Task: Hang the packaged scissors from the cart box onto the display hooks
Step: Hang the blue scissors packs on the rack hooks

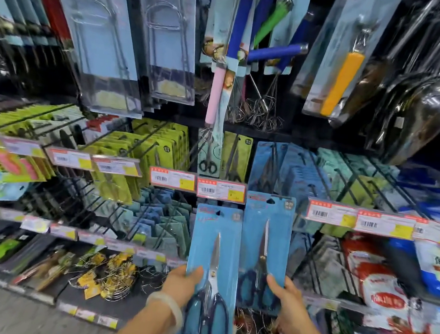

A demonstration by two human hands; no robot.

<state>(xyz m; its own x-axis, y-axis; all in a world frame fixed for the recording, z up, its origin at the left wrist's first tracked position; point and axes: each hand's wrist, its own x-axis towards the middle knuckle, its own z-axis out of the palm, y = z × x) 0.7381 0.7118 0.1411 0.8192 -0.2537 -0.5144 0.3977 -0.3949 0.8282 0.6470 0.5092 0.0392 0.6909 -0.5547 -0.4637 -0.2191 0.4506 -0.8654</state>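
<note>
Left grip (pixel 182 282) is clamped on the lower edge of one scissors pack (pixel 212 271), thumb across its front, and our right grip (pixel 286 301) pinches the lower edge of a second pack (pixel 265 249) just beside it. We hold both blue cards upright before the hooks (pixel 316 171), their tops just under the price tags (pixel 221 190). Our left wrist wears a pale bangle (pixel 166 306).

Pale bangle (pixel 168 307), bare forearms
</note>
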